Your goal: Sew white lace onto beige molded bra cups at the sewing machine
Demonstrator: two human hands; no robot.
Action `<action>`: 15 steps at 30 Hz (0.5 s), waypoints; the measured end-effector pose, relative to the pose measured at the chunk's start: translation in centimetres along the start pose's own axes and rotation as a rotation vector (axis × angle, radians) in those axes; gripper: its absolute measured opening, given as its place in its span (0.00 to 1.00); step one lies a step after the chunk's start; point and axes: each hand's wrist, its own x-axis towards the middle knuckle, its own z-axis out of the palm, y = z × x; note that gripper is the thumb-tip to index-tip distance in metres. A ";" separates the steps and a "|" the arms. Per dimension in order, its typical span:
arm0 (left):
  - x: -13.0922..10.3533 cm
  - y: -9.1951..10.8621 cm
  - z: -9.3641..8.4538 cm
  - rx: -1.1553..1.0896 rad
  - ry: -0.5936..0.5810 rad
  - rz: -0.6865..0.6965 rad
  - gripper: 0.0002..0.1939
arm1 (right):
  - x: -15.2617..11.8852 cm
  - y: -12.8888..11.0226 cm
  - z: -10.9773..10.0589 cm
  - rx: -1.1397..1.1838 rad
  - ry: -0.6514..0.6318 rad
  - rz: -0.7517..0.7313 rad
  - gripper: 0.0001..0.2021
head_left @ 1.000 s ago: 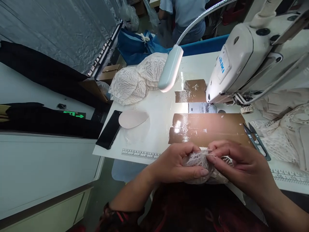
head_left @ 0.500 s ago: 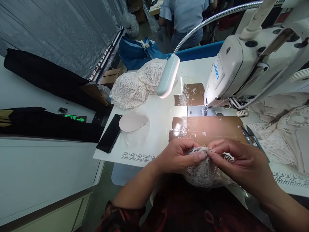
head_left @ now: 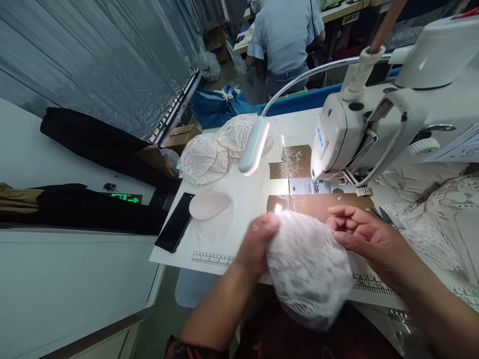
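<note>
My left hand [head_left: 258, 242] is closed on the upper left edge of a rounded white lace piece [head_left: 309, 269], which is blurred by motion. The lace hangs with its broad face showing, over the front edge of the table and above my lap. By its upper right edge is my right hand [head_left: 361, 234], fingers apart and partly curled; whether the fingertips touch the lace is hard to tell. Beyond both hands stands a white sewing machine [head_left: 337, 134], its needle area lit by a lamp [head_left: 254, 145] on a bendable neck.
Left on the white table lie a black phone [head_left: 175, 222] and a beige teardrop-shaped pad [head_left: 210, 205]. Behind them is a lace pile [head_left: 205, 158]. Scissors [head_left: 387, 217], partly hidden, and more lace [head_left: 434, 239] lie at right. A person [head_left: 286, 42] sits beyond the table.
The lace, earlier bunched and pinched by both hands, is now turned and spread out in my left hand. My right hand's fingers have come apart. The view has shifted slightly.
</note>
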 end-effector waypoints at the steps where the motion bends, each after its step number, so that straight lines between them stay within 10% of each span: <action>1: 0.0 1.4 -0.8 0.025 0.091 0.110 0.15 | 0.0 0.0 -0.8 -0.026 0.039 -0.015 0.21; 6: 2.0 6.5 -2.4 0.864 0.440 0.830 0.12 | -0.1 -1.0 -4.5 -0.365 0.128 -0.044 0.17; 10: 6.5 2.5 1.6 1.938 -0.020 0.990 0.11 | 1.8 -2.0 -4.9 -0.724 -0.011 -0.174 0.16; 15: 7.8 -3.9 5.7 2.093 -0.270 0.899 0.09 | 4.7 -1.4 -3.6 -1.104 -0.039 -0.362 0.16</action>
